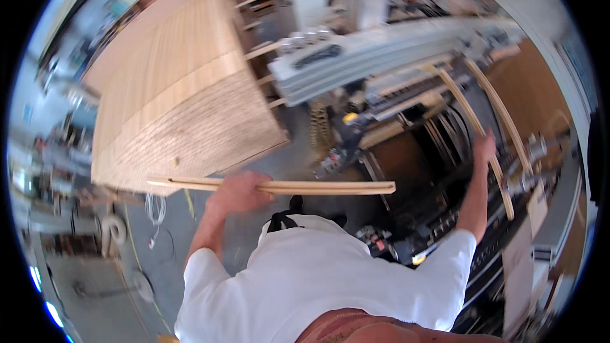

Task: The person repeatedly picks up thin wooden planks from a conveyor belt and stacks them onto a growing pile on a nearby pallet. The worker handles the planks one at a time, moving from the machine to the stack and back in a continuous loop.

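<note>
My left hand (240,192) is closed around a pale wooden strip (330,188), held level in front of my body. That strip has a groove along it and a notch near its left end. Out to the right, my right hand (484,148) wraps round a second wooden strip (462,101) that lies slanting over a machine. A third, slightly curved strip (502,111) lies just right of it, apart from my hand. Motion blurs both hands a little, and my right fingers are partly hidden.
A large stack of wooden strips (181,105) stands at the left on a support. Behind the machine bed (413,152) runs a thick grey metal beam (387,54). A coiled spring-like hose (318,124) hangs beside the machine. White cable (154,213) dangles below the stack.
</note>
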